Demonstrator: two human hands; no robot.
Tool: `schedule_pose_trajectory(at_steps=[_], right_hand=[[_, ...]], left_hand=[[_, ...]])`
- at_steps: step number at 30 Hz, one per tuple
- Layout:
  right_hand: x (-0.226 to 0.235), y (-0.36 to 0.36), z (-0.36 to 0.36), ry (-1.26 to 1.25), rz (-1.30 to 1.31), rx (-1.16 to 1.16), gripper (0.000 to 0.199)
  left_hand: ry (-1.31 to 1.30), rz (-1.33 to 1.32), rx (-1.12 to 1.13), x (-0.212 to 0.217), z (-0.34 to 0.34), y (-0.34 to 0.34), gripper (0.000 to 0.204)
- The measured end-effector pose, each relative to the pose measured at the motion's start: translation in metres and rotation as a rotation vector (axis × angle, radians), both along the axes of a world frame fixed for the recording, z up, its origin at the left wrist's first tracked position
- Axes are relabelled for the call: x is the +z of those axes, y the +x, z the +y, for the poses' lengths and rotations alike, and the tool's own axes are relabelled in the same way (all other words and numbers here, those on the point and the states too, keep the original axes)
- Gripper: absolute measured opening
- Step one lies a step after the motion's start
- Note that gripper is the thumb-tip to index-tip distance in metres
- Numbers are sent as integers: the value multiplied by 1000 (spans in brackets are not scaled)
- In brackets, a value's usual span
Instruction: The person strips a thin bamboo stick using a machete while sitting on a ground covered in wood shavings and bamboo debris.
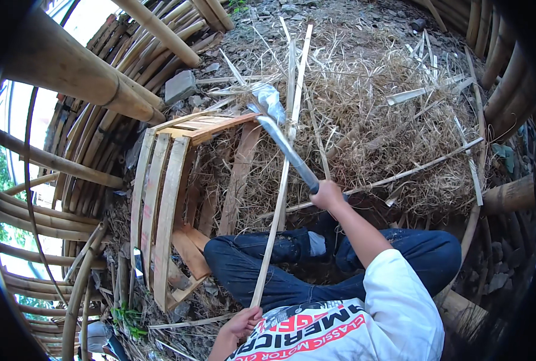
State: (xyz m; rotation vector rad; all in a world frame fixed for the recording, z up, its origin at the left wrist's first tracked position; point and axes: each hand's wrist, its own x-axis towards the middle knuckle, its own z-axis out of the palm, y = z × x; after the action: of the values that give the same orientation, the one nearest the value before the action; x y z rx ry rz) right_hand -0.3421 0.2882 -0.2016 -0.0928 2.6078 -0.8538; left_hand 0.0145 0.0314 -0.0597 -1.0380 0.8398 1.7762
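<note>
Sits cross-legged on the ground in dark blue trousers and a white printed shirt. Clenches the left hand around the near end of a long, pale strip of split wood or bamboo, just in front of the shirt. Holds the strip at a slant, leading away over the trousers, to the right of a slatted wooden crate and along the left part of a heap of dry shavings. Grips a long grey tool by its near end in the closed right hand. Points it up and leftward, toward crumpled clear plastic by the crate's upper corner. Crosses tool and strip in this view; cannot tell whether they touch. Looks down, too, on a grey block beyond the crate.
</note>
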Motion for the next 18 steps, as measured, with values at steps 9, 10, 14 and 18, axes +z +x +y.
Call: schedule_pose_trajectory(at_steps=[9,10,14,18], right_hand=[[2,52,-15,-171,103,222,30],[6,54,-17,-191,101,236,30],[32,64,-26,-154,151,504,31],[61,81,-41,-110,152,752,29]], left_hand=[[19,80,-12,11,5,-3,32],[-6,67,-7,14,6,-3,32],[-69,43,-23,23,11,-5,32],[-92,73,-25,27,14,-8,31]])
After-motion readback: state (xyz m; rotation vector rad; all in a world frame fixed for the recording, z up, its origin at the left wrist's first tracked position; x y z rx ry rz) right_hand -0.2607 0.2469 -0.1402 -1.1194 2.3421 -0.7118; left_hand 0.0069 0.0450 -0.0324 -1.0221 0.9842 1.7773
